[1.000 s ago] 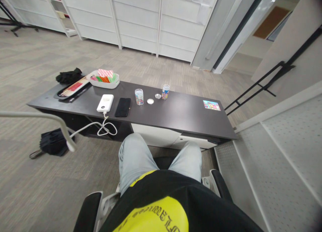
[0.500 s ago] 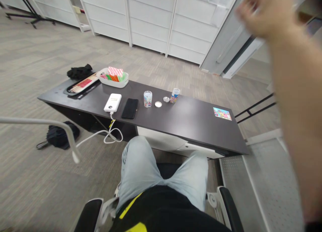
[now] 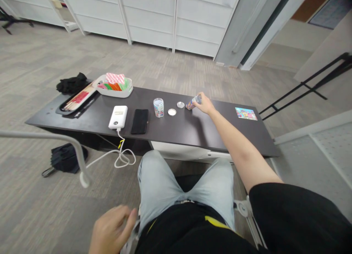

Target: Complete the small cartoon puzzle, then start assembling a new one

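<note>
Right hand [image 3: 205,105] fingers curl around the tilted small jar [image 3: 192,103] just right of the loose lid [image 3: 180,104] on the desk [image 3: 209,131]; a loose grip could spill it.

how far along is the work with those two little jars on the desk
Both lids already lie off on the desk, between the jars. The right hand has a grip on the right jar, tilting it. The left jar stands untouched; the left hand is down by the lap.
</note>
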{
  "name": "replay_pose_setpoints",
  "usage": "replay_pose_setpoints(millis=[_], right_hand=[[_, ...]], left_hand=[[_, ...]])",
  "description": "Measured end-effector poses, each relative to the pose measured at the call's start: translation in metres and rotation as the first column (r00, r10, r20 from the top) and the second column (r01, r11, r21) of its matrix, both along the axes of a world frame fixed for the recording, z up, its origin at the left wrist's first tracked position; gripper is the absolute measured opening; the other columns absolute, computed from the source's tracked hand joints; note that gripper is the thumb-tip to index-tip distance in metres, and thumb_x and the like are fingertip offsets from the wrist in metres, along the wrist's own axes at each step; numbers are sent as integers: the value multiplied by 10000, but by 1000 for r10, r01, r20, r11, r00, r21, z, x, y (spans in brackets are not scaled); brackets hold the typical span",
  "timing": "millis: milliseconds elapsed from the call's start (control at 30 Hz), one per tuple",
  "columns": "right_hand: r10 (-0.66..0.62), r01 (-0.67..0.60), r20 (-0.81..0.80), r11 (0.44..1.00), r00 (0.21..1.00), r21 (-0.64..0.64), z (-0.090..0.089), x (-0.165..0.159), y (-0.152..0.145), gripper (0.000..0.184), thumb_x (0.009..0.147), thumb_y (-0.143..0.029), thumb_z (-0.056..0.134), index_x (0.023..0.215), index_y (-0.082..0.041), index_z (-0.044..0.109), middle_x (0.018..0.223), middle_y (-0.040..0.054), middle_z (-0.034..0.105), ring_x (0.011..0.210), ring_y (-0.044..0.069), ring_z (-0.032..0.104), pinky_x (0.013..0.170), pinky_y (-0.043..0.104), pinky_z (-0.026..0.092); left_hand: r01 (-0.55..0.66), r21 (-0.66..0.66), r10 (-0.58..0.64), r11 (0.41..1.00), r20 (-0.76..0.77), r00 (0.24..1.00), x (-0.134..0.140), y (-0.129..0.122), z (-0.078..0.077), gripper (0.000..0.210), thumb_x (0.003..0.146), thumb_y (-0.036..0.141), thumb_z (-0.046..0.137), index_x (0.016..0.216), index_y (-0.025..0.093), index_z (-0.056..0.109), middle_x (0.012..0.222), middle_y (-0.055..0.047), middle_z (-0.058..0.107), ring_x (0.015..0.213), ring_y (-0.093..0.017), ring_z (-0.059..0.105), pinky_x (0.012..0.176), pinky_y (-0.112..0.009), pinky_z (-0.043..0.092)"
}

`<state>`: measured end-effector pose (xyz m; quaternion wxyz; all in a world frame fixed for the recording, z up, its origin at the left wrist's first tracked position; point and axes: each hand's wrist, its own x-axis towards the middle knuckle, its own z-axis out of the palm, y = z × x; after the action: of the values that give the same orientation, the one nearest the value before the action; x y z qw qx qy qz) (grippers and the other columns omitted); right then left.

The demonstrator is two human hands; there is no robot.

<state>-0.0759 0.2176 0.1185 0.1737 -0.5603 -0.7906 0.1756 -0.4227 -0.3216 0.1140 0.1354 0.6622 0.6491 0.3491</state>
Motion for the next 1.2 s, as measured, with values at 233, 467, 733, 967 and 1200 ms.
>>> replay_pose_setpoints(millis=[233, 467, 733, 967, 1200], right_hand=[[-77, 76, -191, 997, 979, -10, -72, 83, -91, 626, 958, -550, 845, 1489, -267, 674, 1548, 194, 903, 1405, 444, 876, 1280, 624, 680], [-71, 79, -193, 996, 979, 35, -90, 109, -124, 787, 1020, -539, 859, 1729, -247, 681, 1781, 194, 828, 1656, 480, 792, 1440, 699, 564], [-96, 98, -105, 995, 990, 15, -92, 145, -138, 1217, 982, -636, 930, 1973, -111, 457, 1992, 301, 615, 1884, 491, 578, 1560, 706, 395], [-121, 120, 96, 993, 988, 10, -84, 156, -145, 1227, 1064, -810, 847, 1981, -76, 494, 2025, 292, 570, 1900, 504, 531, 1584, 678, 371], [-129, 130, 122, 992, 984, 5, -83, 150, -144, 1175, 1091, -822, 818, 1974, -108, 520, 2034, 280, 559, 1907, 489, 514, 1574, 666, 387]], left_hand=[[267, 24, -266, 964, 190, 945, 96, 152, -31, 93, 1018, 341, 773, 993, 416, 823, 763, 9, 738, 677, -307, 781, 717, -468, 620], [218, -22, -208, 976, 229, 951, 166, 320, -70, 948, 837, 267, 962, 1735, 221, 663, 1675, -254, 699, 1519, -469, 749, 1285, -671, 682], [261, -36, -254, 965, 137, 958, 208, 413, -95, 1264, 813, 299, 1114, 1941, 319, 543, 2009, -235, 547, 1911, -556, 458, 1557, -781, 369], [346, 14, -336, 938, 276, 900, 197, 441, -108, 710, 803, 347, 1146, 1457, 336, 868, 1503, -104, 938, 1543, -489, 826, 1492, -726, 454], [274, 107, -290, 956, 483, 826, 194, 457, -118, 833, 883, 739, 1058, 1498, 237, 805, 1378, -171, 948, 1320, -391, 913, 1193, -544, 708]])
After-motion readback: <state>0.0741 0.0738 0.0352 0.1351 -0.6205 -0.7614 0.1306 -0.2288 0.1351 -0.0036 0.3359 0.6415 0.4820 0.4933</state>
